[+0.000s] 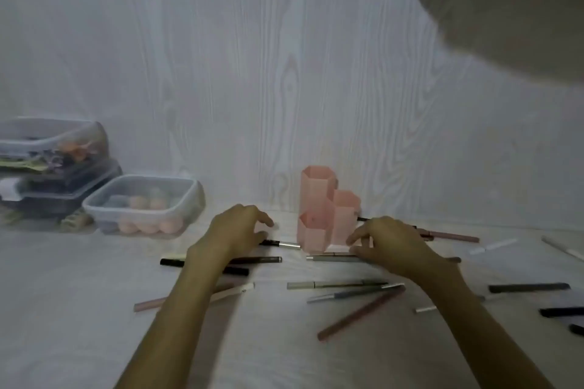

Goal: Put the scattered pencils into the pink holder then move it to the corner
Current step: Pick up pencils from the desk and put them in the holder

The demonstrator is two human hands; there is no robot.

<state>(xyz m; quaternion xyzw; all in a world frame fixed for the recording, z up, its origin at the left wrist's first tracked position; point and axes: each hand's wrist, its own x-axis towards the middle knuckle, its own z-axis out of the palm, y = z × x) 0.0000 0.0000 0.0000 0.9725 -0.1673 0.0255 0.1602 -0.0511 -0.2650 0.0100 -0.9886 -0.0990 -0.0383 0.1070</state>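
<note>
The pink holder (325, 211), made of hexagonal tubes, stands upright near the back wall. Several pencils lie scattered on the white surface around it: a black and silver one (282, 243) just left of the holder, a grey one (331, 258) in front of it, a reddish one (360, 314) nearer me. My left hand (237, 230) hovers over the black and silver pencil, fingers curled and apart, touching its dark end. My right hand (388, 243) rests at the holder's right base, fingers bent down over the grey pencil. Whether either hand grips anything is unclear.
Clear lidded plastic boxes are stacked at the left (53, 164), and one box with peach balls (145, 204) stands beside them. More pencils lie at the far right (529, 287). A pale blurred object (512, 6) hangs at the top right.
</note>
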